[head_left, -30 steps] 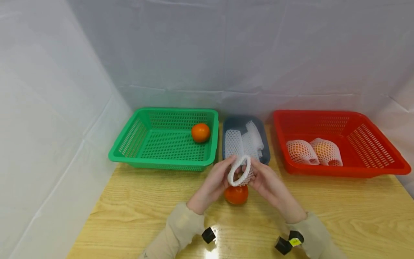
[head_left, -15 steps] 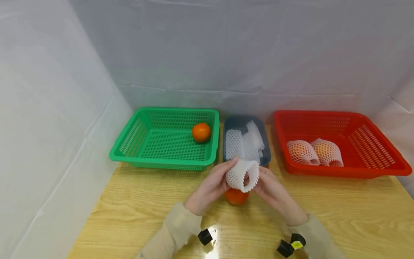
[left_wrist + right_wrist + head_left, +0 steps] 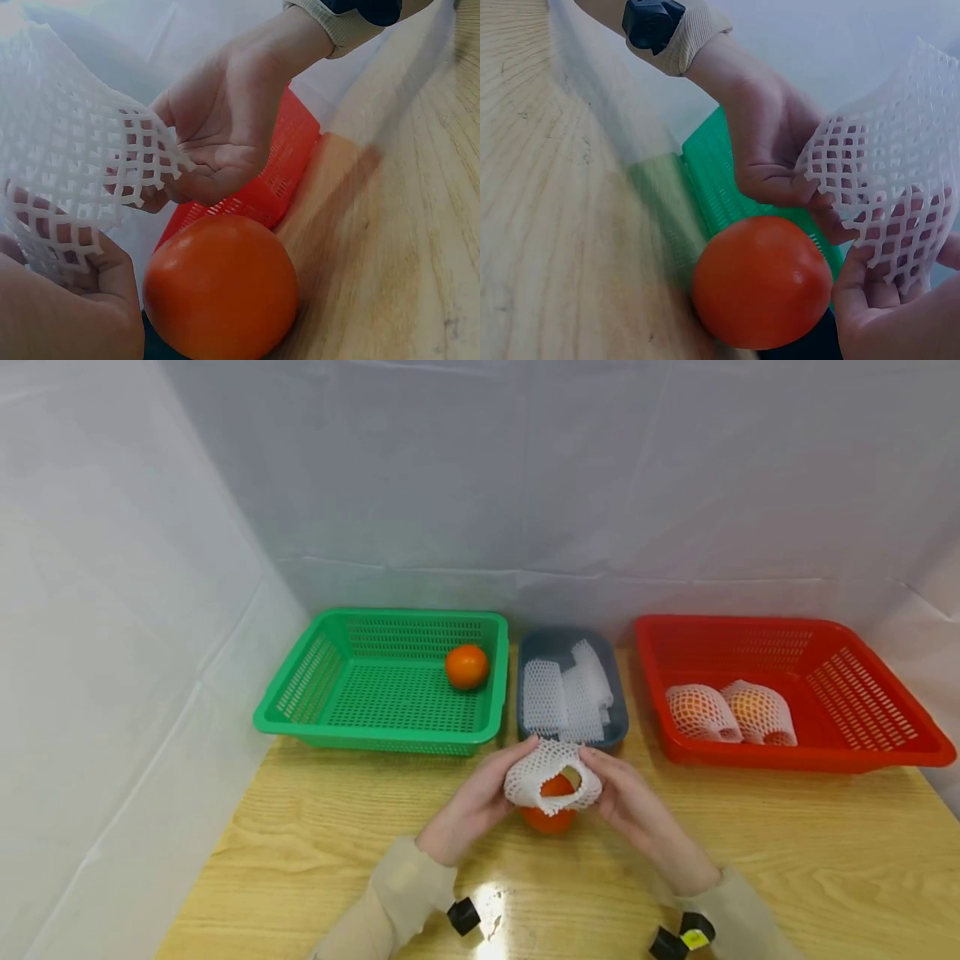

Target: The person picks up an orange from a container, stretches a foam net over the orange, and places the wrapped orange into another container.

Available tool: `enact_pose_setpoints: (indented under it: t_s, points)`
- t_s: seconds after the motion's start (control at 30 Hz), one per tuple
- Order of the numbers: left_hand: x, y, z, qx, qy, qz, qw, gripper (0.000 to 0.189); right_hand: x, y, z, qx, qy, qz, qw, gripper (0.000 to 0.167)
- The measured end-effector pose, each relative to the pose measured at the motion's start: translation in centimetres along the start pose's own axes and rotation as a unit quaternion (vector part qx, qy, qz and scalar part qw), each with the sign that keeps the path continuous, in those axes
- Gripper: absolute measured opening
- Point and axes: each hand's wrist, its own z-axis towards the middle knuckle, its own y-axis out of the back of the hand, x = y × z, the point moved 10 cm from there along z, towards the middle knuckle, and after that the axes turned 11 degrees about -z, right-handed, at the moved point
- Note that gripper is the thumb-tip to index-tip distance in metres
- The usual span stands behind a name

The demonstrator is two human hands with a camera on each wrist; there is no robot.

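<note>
A white foam net sleeve is stretched between my two hands, its round opening facing me in the head view. My left hand grips the sleeve's left side, and my right hand grips its right side. Just below the sleeve, a smooth orange-red round fruit sits on the table, partly visible through the opening. Both wrist views show the fruit bare, apart from the sleeve's lower rim. Fingers of both hands reach inside the netting.
A green basket at the left holds one orange fruit. Behind my hands, a dark blue tray carries several net sleeves. At the right, a red basket contains two netted fruits. White sheeting stands behind.
The sleeve has turned and spread wider, and my hands have moved slightly apart and lower with it. The fruit beneath stays in place.
</note>
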Motion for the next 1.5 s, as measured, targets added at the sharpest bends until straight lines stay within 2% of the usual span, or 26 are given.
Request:
enact_pose_setpoints:
  t_s: [0.13, 0.27, 0.4, 0.63, 0.73, 0.87, 0.97, 1.27, 1.5]
  points:
    - [0.4, 1.1, 0.0, -0.024, 0.004, 0.01, 0.9997, 0.025, -1.3, 0.6, 0.0, -0.022, -0.019, -0.011, 0.9995, 0.031]
    - [1.0, 2.3, 0.0, -0.055, 0.015, 0.025, 0.9981, 0.028, -2.3, 0.9, 0.0, -0.027, -0.026, 0.002, 0.9993, 0.031]
    - [1.5, 3.4, 0.0, -0.082, 0.026, 0.021, 0.9961, 0.032, -3.1, 1.3, 0.0, -0.038, -0.038, 0.015, 0.9984, 0.028]
    - [2.0, 4.5, 0.0, -0.098, 0.031, 0.016, 0.9946, 0.036, -4.7, 2.2, 0.0, -0.073, -0.082, 0.003, 0.9939, 0.017]
    - [2.3, 5.0, -0.1, -0.114, 0.031, 0.023, 0.9927, 0.037, -5.1, 2.4, 0.0, -0.081, -0.096, -0.012, 0.992, 0.028]
    - [2.5, 5.5, -0.1, -0.131, 0.029, 0.025, 0.9906, 0.038, -5.5, 2.6, 0.1, -0.091, -0.106, -0.028, 0.9898, 0.044]
    - [2.8, 5.8, 0.1, -0.137, 0.028, 0.027, 0.9898, 0.04, -5.8, 2.8, 0.2, -0.099, -0.111, -0.04, 0.9881, 0.047]
    - [3.1, 6.0, 0.1, -0.139, 0.019, 0.063, 0.9881, 0.05, -6.5, 3.2, 0.2, -0.096, -0.108, -0.044, 0.9886, 0.048]
    - [3.2, 6.1, 0.1, -0.157, 0.008, 0.082, 0.9842, 0.051, -6.8, 3.2, 0.1, -0.084, -0.098, -0.066, 0.9894, 0.049]
